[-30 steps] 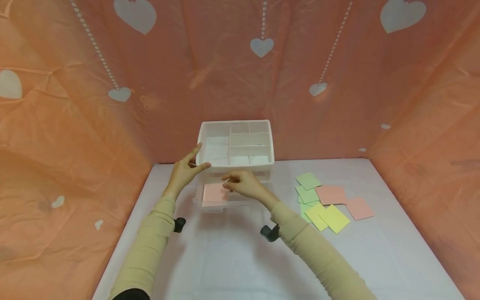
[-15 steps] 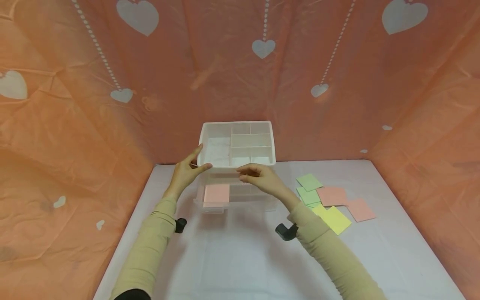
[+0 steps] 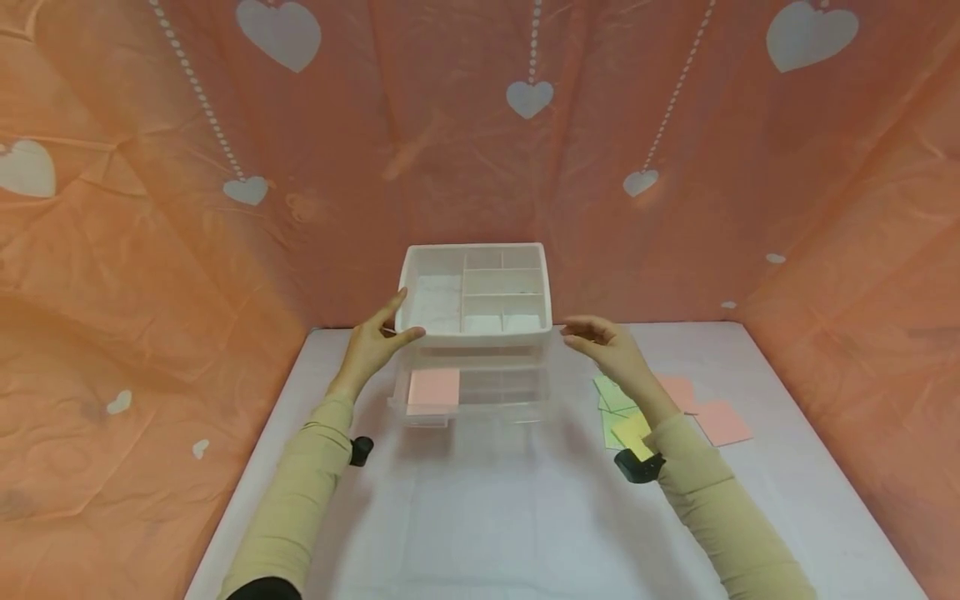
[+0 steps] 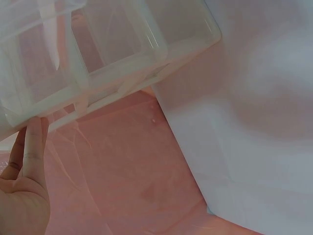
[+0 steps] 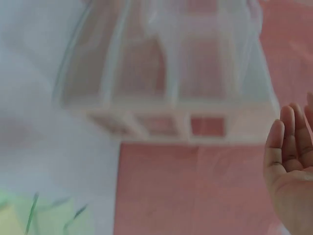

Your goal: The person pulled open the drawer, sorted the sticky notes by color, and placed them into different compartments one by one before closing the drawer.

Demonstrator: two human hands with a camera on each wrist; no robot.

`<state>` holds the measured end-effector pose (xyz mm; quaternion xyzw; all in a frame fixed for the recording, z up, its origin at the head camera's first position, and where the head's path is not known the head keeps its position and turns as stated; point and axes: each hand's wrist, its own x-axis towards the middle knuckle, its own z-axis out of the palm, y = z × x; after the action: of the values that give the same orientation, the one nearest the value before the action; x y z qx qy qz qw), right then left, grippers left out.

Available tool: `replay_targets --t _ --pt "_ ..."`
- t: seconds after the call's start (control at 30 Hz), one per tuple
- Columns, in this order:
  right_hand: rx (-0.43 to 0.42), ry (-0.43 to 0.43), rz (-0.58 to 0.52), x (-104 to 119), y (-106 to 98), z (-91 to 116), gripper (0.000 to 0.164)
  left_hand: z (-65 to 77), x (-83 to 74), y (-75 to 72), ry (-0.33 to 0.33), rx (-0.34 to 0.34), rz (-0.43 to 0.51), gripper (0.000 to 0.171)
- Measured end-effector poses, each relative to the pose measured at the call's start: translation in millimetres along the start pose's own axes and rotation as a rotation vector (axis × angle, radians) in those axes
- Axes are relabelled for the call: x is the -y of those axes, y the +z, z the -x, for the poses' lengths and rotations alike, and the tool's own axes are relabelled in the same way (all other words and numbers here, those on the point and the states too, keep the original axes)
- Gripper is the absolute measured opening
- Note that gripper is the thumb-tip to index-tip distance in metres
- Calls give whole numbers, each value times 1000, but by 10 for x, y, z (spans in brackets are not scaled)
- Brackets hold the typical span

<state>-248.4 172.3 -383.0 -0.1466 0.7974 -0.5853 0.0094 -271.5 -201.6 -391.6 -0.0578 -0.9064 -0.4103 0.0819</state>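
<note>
A drawer unit (image 3: 472, 341) of white and clear plastic stands at the back of the table, with a divided tray on top. Its clear drawer (image 3: 504, 387) is pulled out towards the front, and pink sticky notes (image 3: 434, 388) lie in the drawer's left part. My left hand (image 3: 371, 349) rests on the unit's front left corner, thumb by the front rim; in the left wrist view its fingers (image 4: 33, 152) are straight against the edge. Off the unit's right side, my right hand (image 3: 611, 350) hovers with loosely bent fingers and holds nothing.
Green sticky notes (image 3: 611, 392), yellow notes (image 3: 632, 433) and pink notes (image 3: 722, 423) lie loosely overlapped on the right of the white table (image 3: 465, 517), partly behind the right arm. An orange cloth with hearts (image 3: 465, 167) hangs behind and at both sides.
From above the pink notes in the drawer, my right hand has moved right, past the unit's right side. My left hand stays at the left corner.
</note>
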Motion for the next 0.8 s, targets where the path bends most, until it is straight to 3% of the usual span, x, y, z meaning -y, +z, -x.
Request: replay_targets --t 0.23,0.53,0.8 --pt "-53 81 167 -312 -418 222 47 11 18 5 0 5 11 76" --pt "-143 182 254 -776 -946 500 56 13 31 13 18 -6 21 76" --pt "-177 312 358 -1171 -1207 728 57 -2 16 2 13 -3 26 76"
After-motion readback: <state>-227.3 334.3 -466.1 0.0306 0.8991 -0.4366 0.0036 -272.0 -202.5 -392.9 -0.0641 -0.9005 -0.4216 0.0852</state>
